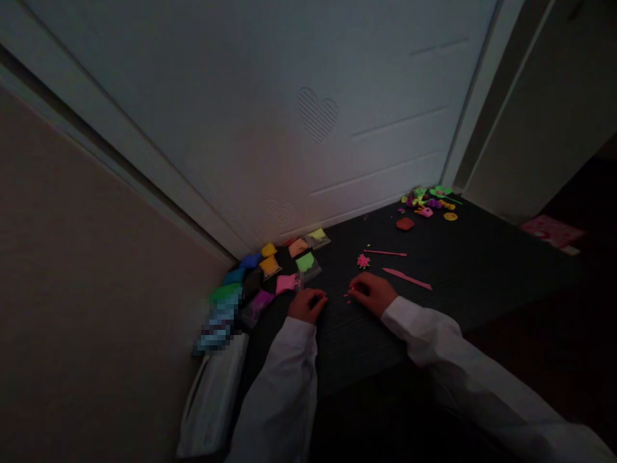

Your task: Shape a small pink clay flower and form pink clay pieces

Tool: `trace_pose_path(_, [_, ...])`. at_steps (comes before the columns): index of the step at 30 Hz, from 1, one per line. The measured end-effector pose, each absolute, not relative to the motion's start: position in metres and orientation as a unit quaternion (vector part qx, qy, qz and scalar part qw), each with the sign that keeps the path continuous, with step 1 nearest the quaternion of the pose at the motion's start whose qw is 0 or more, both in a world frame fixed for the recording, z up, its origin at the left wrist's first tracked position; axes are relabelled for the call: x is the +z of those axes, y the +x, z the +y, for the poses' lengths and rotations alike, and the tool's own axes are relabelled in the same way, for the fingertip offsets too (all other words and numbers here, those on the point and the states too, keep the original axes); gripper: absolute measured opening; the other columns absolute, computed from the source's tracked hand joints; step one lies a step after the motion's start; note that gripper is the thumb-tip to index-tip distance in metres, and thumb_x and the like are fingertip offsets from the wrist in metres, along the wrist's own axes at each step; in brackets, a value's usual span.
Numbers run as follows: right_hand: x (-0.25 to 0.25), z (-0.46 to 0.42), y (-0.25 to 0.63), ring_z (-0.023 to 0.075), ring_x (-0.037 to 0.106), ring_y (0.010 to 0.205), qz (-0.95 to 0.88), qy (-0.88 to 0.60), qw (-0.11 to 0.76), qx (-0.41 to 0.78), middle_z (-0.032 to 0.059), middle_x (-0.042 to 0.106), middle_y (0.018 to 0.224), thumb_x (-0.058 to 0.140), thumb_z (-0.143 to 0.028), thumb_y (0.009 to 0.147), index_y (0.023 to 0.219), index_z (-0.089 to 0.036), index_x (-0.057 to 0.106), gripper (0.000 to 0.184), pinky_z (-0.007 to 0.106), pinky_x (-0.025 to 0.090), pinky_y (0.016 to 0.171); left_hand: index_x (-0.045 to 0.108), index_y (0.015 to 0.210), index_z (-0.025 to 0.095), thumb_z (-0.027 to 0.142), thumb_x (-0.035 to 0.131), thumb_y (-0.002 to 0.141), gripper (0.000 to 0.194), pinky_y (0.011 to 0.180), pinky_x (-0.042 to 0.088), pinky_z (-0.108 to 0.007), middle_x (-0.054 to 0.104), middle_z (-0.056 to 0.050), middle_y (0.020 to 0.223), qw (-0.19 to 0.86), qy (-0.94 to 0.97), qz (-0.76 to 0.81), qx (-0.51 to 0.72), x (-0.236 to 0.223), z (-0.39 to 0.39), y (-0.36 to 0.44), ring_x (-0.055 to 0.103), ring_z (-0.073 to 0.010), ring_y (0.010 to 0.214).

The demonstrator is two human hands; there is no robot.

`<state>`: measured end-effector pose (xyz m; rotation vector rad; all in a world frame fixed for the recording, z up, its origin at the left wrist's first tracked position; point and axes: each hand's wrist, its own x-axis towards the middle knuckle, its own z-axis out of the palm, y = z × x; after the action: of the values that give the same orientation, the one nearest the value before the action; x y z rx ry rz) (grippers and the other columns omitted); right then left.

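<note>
Here's your head camera, above and behind your fingers [360, 280], peering forward and down, white panel [376, 83] beyond them!

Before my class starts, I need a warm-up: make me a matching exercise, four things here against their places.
Things
1. Knife
2. Case
3. Left hand
4. Large heart

Places
A. Nearest the pink packet
B. On the white panel
C. On the table, just beyond the right hand
D. Left of the left sleeve

Pairs: 1-C, 2-D, 3-A, 4-B
</note>
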<state>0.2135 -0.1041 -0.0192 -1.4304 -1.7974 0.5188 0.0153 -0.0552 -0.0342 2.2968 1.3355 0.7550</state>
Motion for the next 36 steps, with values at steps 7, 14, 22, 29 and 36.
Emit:
trace_pose_path(7, [-0.017,-0.106,0.215,0.0092,0.045,0.059,-0.710,-0.564,0.372,0.201,-0.0008,0.049,0.063,0.039,-0.039,0.078,0.066,-0.018,0.053,0.028,0.022,0.035,0.055,0.059,0.069,0.018,0.033,0.046,0.072,0.020,0.065,0.042,-0.027,0.060,-0.002,0.071,0.189,0.814,0.480,0.269,-0.030,-0.056,0.016,0.053,-0.0130,0.069])
trace_pose_path(14, [-0.021,-0.106,0.215,0.0082,0.047,0.061,-0.715,-0.563,0.363,0.200,-0.0006,0.052,0.070,0.048,-0.034,0.074,0.079,-0.018,0.053,0.018,0.020,0.038,0.056,0.058,0.069,0.017,0.031,0.056,0.065,0.015,0.064,0.042,-0.026,0.059,-0.002,0.071,0.195,0.823,0.462,0.267,-0.030,-0.056,0.016,0.053,-0.0128,0.069])
trace_pose_path(22, [-0.018,-0.099,0.203,0.0124,0.050,0.076,-0.770,-0.535,0.309,0.161,0.0018,0.056,0.080,0.049,-0.031,0.074,0.084,-0.021,0.058,0.017,0.027,0.035,0.069,0.064,0.073,0.021,0.029,0.057,0.064,0.013,0.074,0.040,-0.032,0.059,-0.004,0.075,0.181,0.847,0.427,0.258,-0.030,-0.055,0.016,0.052,-0.0153,0.078])
trace_pose_path(29, [-0.017,-0.091,0.197,0.0151,0.047,0.082,-0.802,-0.515,0.270,0.136,0.0032,0.056,0.084,0.049,-0.031,0.073,0.086,-0.022,0.058,0.018,0.029,0.032,0.070,0.064,0.071,0.018,0.031,0.059,0.062,0.017,0.072,0.041,-0.031,0.058,-0.005,0.074,0.187,0.842,0.439,0.250,-0.029,-0.053,0.015,0.052,-0.0155,0.076])
trace_pose_path(36, [-0.017,-0.091,0.196,0.0165,0.044,0.082,-0.816,-0.509,0.247,0.120,0.0038,0.055,0.084,0.048,-0.032,0.074,0.086,-0.023,0.060,0.019,0.032,0.030,0.070,0.064,0.071,0.020,0.033,0.058,0.062,0.017,0.072,0.041,-0.030,0.059,-0.004,0.073,0.197,0.841,0.441,0.243,-0.027,-0.055,0.015,0.052,-0.0146,0.074])
